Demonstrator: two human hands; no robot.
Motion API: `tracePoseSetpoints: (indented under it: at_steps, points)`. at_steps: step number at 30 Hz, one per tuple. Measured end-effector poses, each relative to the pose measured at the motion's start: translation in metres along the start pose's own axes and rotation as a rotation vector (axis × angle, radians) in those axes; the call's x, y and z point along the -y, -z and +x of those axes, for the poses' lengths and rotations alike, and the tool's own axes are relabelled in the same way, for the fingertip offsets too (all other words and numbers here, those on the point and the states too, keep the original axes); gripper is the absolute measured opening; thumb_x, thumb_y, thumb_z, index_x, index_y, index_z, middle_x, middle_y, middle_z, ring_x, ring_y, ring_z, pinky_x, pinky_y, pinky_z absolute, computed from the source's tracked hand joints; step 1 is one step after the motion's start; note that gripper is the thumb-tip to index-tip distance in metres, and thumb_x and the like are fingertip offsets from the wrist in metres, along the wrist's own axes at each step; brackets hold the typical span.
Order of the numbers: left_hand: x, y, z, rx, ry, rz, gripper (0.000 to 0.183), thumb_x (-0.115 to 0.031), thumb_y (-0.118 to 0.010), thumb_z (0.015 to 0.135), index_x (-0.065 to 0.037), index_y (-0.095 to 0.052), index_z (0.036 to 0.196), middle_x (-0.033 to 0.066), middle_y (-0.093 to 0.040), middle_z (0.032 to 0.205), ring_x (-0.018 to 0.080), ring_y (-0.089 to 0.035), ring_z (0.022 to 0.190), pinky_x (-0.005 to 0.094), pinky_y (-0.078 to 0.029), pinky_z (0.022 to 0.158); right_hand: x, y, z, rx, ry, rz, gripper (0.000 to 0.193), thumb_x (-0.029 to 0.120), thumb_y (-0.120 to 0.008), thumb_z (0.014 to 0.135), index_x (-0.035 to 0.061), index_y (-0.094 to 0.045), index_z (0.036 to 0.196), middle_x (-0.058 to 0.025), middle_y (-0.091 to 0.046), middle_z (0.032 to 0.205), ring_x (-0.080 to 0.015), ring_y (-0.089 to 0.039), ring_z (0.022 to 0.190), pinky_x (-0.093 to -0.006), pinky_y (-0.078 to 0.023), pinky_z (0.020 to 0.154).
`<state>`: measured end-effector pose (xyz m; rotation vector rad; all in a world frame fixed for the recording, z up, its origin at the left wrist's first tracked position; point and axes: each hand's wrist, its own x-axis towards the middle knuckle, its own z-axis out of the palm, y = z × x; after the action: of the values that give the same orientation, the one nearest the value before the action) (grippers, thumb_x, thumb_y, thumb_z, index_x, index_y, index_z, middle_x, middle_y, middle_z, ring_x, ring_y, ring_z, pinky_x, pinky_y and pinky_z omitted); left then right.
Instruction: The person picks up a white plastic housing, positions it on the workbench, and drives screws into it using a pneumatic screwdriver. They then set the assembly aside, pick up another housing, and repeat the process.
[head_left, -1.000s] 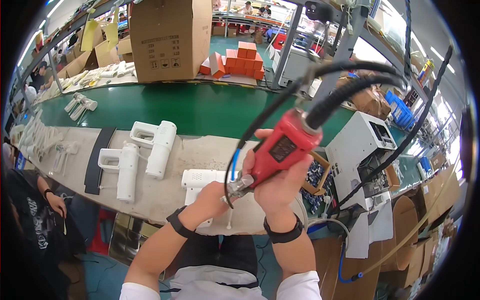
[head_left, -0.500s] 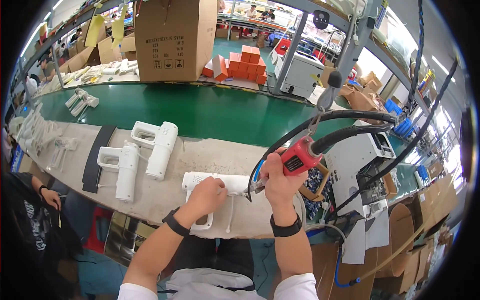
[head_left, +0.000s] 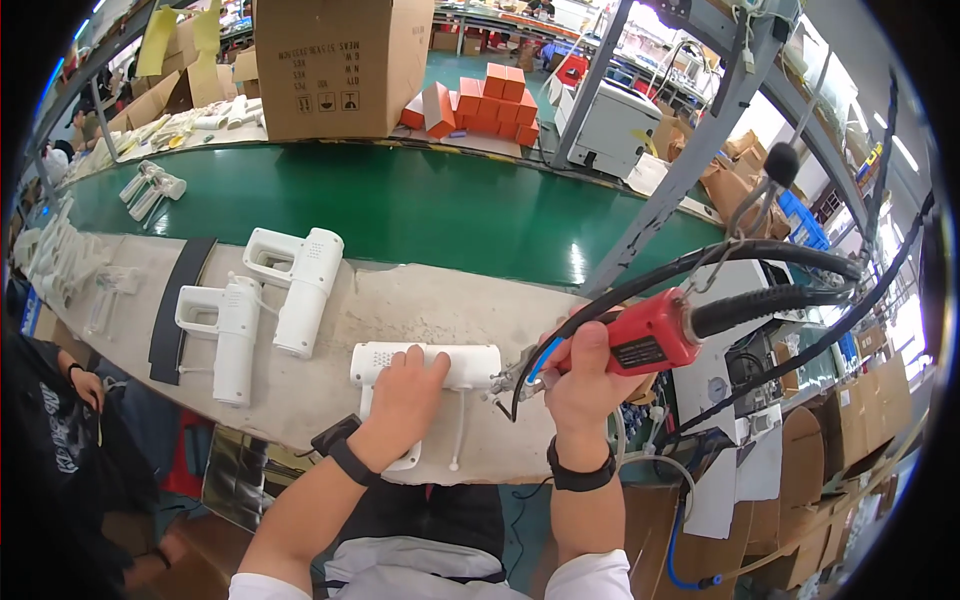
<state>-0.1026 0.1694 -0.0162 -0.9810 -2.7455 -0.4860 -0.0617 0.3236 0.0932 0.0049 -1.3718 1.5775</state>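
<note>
A white gun-shaped plastic device (head_left: pixel 472 366) lies on its side on the bench in front of me, its short cord hanging toward the near edge. My left hand (head_left: pixel 403 402) is closed over its body and handle junction, pressing it down. My right hand (head_left: pixel 583 388) wraps around a red power screwdriver (head_left: pixel 652 336), held sideways with its metal nose at the device's right end. Whether the tip touches the device is hard to tell. Two more white gun-shaped devices, one nearer (head_left: pixel 236 340) and one farther (head_left: pixel 308 292), rest to the left.
A black strip (head_left: pixel 182 310) lies left of the devices. Beyond the bench runs a green conveyor belt (head_left: pixel 400 205), with a large carton (head_left: pixel 325 75) and orange boxes (head_left: pixel 495 105) behind it. Black cables (head_left: pixel 770 310) and a grey post (head_left: pixel 690 160) stand right. A co-worker's hand (head_left: pixel 88 388) shows at left.
My right hand has moved right and slightly down, the screwdriver now lying more level. My left hand's fingers have shifted onto the device's top. The view has shifted a little.
</note>
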Motion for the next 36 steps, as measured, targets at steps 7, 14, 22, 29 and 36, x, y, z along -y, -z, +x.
tracePoseSetpoints:
  at_steps: [7,14,22,29,36]
  points:
    - [0.003,-0.005,0.0,0.008,-0.005,0.015,0.024,-0.005,-0.057,0.076,-0.009,-0.053,0.099,0.0126,-0.05,0.087,0.0284,-0.055,0.081,0.0379,-0.049,0.062,-0.011,0.0,-0.001,0.035,-0.084,-0.001,0.039,0.031,-0.07,0.084,0.0001,-0.051,0.096,-0.0058,-0.053,0.06,-0.0142,-0.051,0.043,-0.0258,-0.042,0.038]
    - [0.004,-0.007,0.001,0.022,0.011,0.009,0.034,-0.006,-0.065,0.068,-0.009,-0.052,0.099,0.0127,-0.049,0.087,0.0288,-0.054,0.081,0.0382,-0.048,0.065,-0.024,0.016,-0.004,0.046,0.056,-0.076,0.042,0.036,-0.07,0.084,-0.0012,-0.053,0.096,-0.0056,-0.053,0.061,-0.0136,-0.049,0.043,-0.0255,-0.04,0.038]
    - [0.004,-0.005,0.001,0.02,0.004,0.024,0.023,-0.006,-0.059,0.075,-0.009,-0.052,0.097,0.0106,-0.049,0.085,0.0259,-0.054,0.08,0.036,-0.047,0.062,-0.027,0.002,-0.007,0.049,-0.053,-0.032,0.037,0.032,-0.068,0.086,0.0009,-0.05,0.096,-0.0048,-0.052,0.059,-0.0118,-0.048,0.044,-0.0248,-0.039,0.037]
    - [0.003,-0.006,0.0,0.022,-0.003,0.006,0.033,-0.007,-0.065,0.068,-0.008,-0.052,0.098,0.0123,-0.048,0.086,0.028,-0.053,0.081,0.0378,-0.046,0.065,-0.036,0.003,-0.01,0.088,-0.076,-0.087,0.026,0.015,-0.064,0.085,0.0043,-0.045,0.098,-0.0039,-0.05,0.056,-0.0115,-0.047,0.04,-0.0241,-0.038,0.036]
    - [0.005,-0.011,-0.003,-0.024,-0.011,-0.021,0.038,-0.009,-0.07,0.063,-0.008,-0.051,0.095,0.0133,-0.048,0.085,0.03,-0.053,0.081,0.0397,-0.045,0.064,-0.032,0.002,-0.006,0.121,-0.112,-0.081,0.02,0.013,-0.063,0.087,0.0034,-0.047,0.092,-0.0022,-0.049,0.053,-0.01,-0.045,0.038,-0.0233,-0.035,0.036]
